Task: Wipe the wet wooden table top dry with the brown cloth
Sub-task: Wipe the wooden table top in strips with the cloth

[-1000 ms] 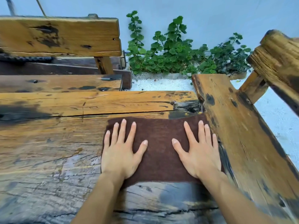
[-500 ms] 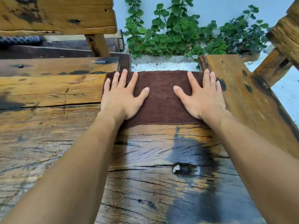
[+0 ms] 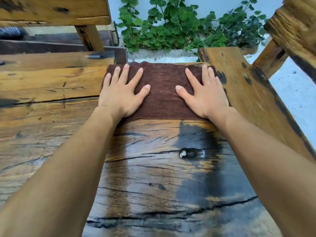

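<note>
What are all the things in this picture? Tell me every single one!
brown cloth: one, dark brown, spread flat at the table top's far edge.
table top: one, shiny wet brown wood with dark patches, filling the foreground.
knot hole: one, black, in the table top between the forearms.
left bench: one, brown wood, beyond the table on the left.
right bench: one, brown wood, along the right.
plants: one clump, green, behind the table by a pale wall.
left hand: one, bare, flat on the cloth's left half.
right hand: one, bare, flat on the cloth's right half.
</note>
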Demonstrator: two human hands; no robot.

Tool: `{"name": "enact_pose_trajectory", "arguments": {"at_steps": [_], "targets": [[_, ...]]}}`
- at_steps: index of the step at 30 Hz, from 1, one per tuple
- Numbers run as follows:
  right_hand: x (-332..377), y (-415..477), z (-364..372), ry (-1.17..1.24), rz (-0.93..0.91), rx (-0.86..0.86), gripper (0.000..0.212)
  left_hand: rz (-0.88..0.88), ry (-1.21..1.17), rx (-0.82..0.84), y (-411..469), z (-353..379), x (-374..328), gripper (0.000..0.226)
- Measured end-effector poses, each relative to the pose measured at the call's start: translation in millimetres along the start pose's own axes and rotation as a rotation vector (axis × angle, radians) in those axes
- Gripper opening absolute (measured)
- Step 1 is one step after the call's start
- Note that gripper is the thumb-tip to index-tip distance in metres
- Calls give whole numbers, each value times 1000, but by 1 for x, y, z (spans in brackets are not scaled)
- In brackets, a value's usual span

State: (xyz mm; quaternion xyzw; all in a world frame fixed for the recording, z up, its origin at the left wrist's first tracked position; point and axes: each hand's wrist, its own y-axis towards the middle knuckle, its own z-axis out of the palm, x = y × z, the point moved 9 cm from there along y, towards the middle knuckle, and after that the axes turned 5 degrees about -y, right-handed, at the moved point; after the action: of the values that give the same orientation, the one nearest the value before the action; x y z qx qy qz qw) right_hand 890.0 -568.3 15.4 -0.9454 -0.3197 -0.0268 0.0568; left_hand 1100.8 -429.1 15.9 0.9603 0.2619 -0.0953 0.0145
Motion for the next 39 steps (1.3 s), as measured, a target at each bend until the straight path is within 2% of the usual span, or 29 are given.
{"name": "enact_pose_trajectory", "arguments": {"at_steps": [7, 28, 39], "targets": [[-10, -55, 12, -15, 36, 18, 80, 20, -48, 27, -56, 16, -12, 72], [19, -362, 43, -49, -51, 67, 84, -25, -36, 83, -384, 24, -19, 72], [47, -543, 58, -17, -102, 103, 84, -93, -45, 96, -586, 24, -18, 72]]}}
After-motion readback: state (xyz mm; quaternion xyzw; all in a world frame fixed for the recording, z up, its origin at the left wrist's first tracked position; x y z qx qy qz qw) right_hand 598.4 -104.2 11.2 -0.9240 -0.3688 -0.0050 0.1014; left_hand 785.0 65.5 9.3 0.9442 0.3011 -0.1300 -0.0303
